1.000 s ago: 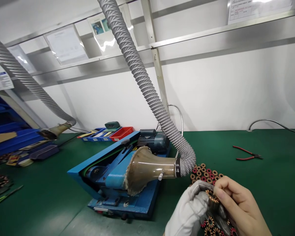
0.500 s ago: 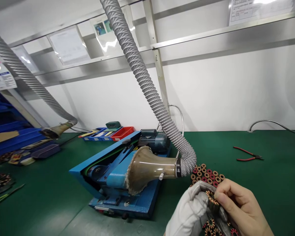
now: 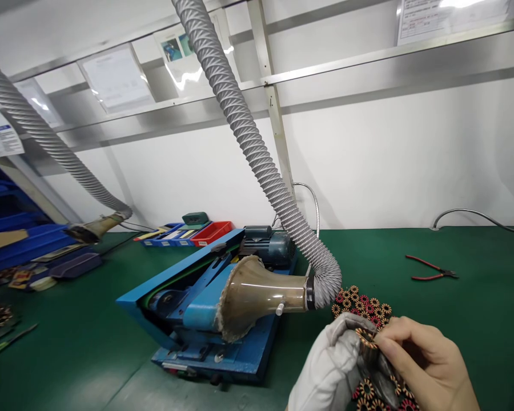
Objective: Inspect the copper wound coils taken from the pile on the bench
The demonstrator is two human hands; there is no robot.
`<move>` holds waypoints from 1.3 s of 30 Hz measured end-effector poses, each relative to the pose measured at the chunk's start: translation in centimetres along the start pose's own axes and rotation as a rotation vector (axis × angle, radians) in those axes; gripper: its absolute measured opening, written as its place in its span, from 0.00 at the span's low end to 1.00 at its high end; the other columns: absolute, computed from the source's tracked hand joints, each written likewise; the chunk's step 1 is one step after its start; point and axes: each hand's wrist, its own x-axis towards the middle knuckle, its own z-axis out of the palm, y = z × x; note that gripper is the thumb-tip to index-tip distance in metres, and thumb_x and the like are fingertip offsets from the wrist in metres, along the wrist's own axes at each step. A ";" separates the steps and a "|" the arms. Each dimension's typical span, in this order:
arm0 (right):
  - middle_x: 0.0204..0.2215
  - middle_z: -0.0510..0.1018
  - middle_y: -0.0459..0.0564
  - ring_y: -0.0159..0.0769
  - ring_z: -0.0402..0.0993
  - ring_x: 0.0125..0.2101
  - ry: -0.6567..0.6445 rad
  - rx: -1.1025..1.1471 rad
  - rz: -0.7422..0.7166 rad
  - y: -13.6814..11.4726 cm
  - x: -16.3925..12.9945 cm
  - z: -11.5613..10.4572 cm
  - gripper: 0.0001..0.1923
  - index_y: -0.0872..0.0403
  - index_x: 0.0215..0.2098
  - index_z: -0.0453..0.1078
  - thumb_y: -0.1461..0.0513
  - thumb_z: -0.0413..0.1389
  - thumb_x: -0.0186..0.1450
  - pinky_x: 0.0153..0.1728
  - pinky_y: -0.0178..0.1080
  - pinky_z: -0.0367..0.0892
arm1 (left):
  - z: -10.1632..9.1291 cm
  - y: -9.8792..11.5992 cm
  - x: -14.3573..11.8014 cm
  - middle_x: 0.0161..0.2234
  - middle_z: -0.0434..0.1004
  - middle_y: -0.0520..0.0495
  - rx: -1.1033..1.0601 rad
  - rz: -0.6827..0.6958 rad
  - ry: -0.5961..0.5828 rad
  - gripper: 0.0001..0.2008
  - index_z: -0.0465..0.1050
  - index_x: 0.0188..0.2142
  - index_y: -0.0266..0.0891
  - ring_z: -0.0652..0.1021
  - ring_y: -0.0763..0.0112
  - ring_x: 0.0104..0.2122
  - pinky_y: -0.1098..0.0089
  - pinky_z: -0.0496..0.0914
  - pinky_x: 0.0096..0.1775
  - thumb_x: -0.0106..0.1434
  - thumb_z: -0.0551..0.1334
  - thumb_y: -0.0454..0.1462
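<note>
My left hand (image 3: pixel 332 359), in a white glove with grey-dark fingertips, is closed around a toroidal coil (image 3: pixel 367 338) with copper-coloured windings. Its ringed top face points up and toward me. My right hand (image 3: pixel 428 357) is bare; its thumb and index finger pinch together at the coil's right edge. Whether a wire end lies between those fingertips is too small to tell. More toroidal coils (image 3: pixel 362 303), copper-coloured and some with red, lie on the table just behind my hands. Several others (image 3: pixel 367 389) show beneath them, partly hidden by the glove and fingers.
A blue belt machine (image 3: pixel 197 319) with a motor stands left of my hands. Its brown suction hood (image 3: pixel 261 294) joins a grey hose (image 3: pixel 257 142). Red-handled pliers (image 3: pixel 432 268) lie right on the green table (image 3: pixel 475 319). Red (image 3: pixel 213 232) and blue bins stand behind.
The coil has tilted slightly in my left hand, and my right fingers have shifted a little at its edge. The whole view has drifted slightly.
</note>
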 end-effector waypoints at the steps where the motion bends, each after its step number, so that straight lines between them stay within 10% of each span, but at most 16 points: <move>1: 0.16 0.72 0.43 0.34 0.64 0.19 0.017 -0.032 -0.075 -0.1 0.0 -0.1 0.13 0.49 0.20 0.75 0.56 0.61 0.62 0.25 0.38 0.57 | -0.1 -0.1 0.0 0.29 0.72 0.49 0.043 0.006 0.000 0.19 0.81 0.36 0.36 0.71 0.70 0.32 0.72 0.64 0.38 0.54 0.71 0.49; 6: 0.19 0.77 0.44 0.36 0.71 0.21 -0.010 -0.042 -0.170 -0.3 0.1 -0.4 0.08 0.46 0.26 0.78 0.62 0.61 0.63 0.25 0.36 0.63 | -0.5 -0.7 0.1 0.30 0.72 0.49 0.219 0.058 -0.040 0.21 0.80 0.38 0.38 0.70 0.69 0.32 0.69 0.64 0.40 0.55 0.69 0.52; 13: 0.18 0.65 0.41 0.31 0.56 0.19 -0.147 0.331 0.197 -0.1 0.9 -1.0 0.22 0.53 0.28 0.75 0.42 0.64 0.57 0.20 0.34 0.52 | 0.1 -0.4 -0.1 0.27 0.69 0.50 0.073 -0.070 -0.028 0.22 0.81 0.35 0.37 0.68 0.71 0.30 0.70 0.63 0.36 0.49 0.72 0.53; 25: 0.20 0.71 0.43 0.37 0.65 0.24 -0.228 -0.030 0.039 -0.6 0.5 -1.9 0.10 0.49 0.26 0.74 0.56 0.59 0.64 0.31 0.38 0.57 | -0.1 -0.7 0.1 0.29 0.75 0.48 0.206 0.002 0.013 0.25 0.81 0.34 0.38 0.71 0.67 0.32 0.69 0.65 0.37 0.48 0.71 0.56; 39: 0.23 0.64 0.44 0.36 0.60 0.25 -0.410 0.008 0.114 0.3 0.8 -2.0 0.23 0.52 0.26 0.66 0.46 0.49 0.70 0.27 0.36 0.56 | 0.6 0.4 -0.5 0.33 0.76 0.47 0.159 -0.056 0.021 0.22 0.80 0.36 0.38 0.74 0.65 0.37 0.68 0.65 0.43 0.51 0.72 0.52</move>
